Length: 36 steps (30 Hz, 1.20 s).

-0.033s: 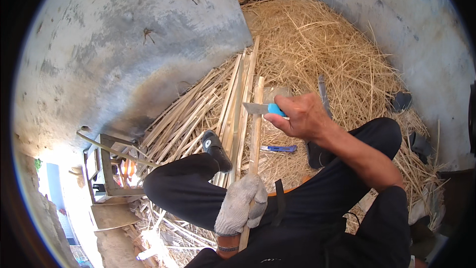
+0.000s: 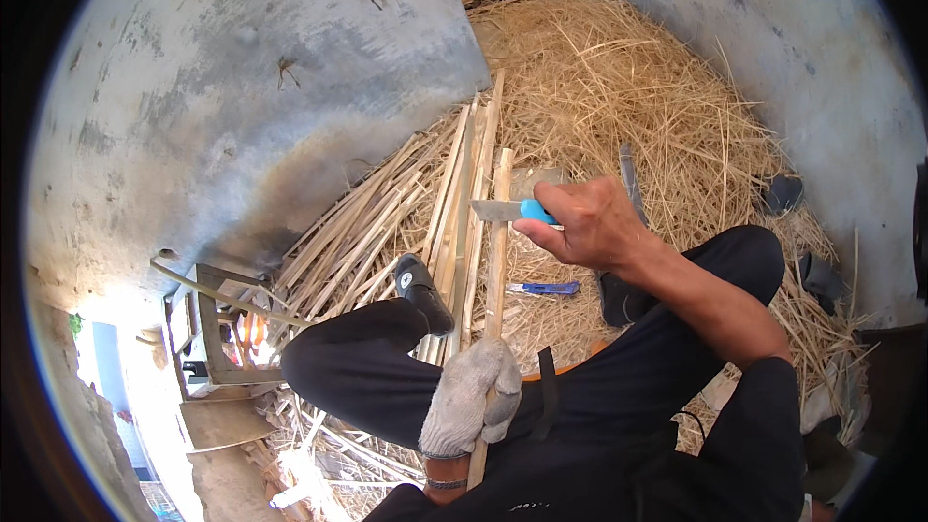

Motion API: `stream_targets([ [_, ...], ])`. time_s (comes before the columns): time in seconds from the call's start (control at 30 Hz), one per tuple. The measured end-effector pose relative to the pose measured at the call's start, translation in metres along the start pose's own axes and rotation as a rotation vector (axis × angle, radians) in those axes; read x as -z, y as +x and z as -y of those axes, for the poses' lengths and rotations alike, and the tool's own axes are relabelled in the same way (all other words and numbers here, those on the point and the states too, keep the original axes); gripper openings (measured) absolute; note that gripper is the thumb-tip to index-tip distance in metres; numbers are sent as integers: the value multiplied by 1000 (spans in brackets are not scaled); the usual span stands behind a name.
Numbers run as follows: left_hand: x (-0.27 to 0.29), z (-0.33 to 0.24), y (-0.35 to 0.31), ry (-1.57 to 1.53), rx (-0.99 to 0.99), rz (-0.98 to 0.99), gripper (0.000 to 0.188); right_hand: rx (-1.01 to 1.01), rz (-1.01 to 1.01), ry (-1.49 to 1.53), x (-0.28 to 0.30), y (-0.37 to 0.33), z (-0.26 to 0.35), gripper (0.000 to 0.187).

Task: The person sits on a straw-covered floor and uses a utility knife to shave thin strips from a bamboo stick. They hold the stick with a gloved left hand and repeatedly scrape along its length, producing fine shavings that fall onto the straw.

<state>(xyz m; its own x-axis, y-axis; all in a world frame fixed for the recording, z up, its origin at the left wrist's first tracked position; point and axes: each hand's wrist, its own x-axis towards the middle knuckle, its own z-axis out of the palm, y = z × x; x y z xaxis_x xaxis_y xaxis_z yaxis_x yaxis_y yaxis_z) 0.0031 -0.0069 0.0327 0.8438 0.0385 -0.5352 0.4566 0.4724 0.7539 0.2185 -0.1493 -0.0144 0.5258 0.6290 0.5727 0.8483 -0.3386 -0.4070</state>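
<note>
One long, pale wooden strip (image 2: 498, 266), pointing forward, is clamped in the grey-gloved left hand (image 2: 470, 396) and crossed farther out by a blue-handled metal knife (image 2: 503, 212) gripped in the bare right hand (image 2: 592, 224).

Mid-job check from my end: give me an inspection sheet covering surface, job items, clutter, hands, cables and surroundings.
Surface: covered in pale straw-like shavings.
Job items: a long pale strip; a blue-handled knife with its blade across the strip, contact unclear.
Clutter: many loose strips left of the held one; a slim blue tool lying to its right.
Hands: gloved left hand closed around the strip's near part; bare right hand gripping the knife.
Cables: nothing seen for certain; a thin dark loop near the lap is unclear.
Surroundings: worn grey-blue wall; wooden frame at left.
</note>
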Motion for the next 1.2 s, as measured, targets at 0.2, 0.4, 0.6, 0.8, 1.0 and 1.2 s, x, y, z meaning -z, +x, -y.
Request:
stream_targets([
  [0.2, 1, 1, 1, -51, -25, 17, 40, 76, 0, 53, 2, 0, 15, 47],
  [0.4, 0, -2, -2, -285, -5, 108, 39, 108, 68, 30, 9, 0, 13, 45],
  [0.6, 12, 11, -3, -482, 70, 381, 43, 36, -23, 34, 7, 6, -8, 47],
  [0.8, 12, 7, -5, -481, 12, 230, 42, 158, 29, 50, 3, -2, 15, 48],
  [1.0, 6, 2, -2, -420, -37, 137, 42, 91, 91, 14, 4, 3, 18, 49],
  [1.2, 13, 23, -26, -360, -62, 390, 43, -682, 99, -279, 11, 37, -93, 53],
])
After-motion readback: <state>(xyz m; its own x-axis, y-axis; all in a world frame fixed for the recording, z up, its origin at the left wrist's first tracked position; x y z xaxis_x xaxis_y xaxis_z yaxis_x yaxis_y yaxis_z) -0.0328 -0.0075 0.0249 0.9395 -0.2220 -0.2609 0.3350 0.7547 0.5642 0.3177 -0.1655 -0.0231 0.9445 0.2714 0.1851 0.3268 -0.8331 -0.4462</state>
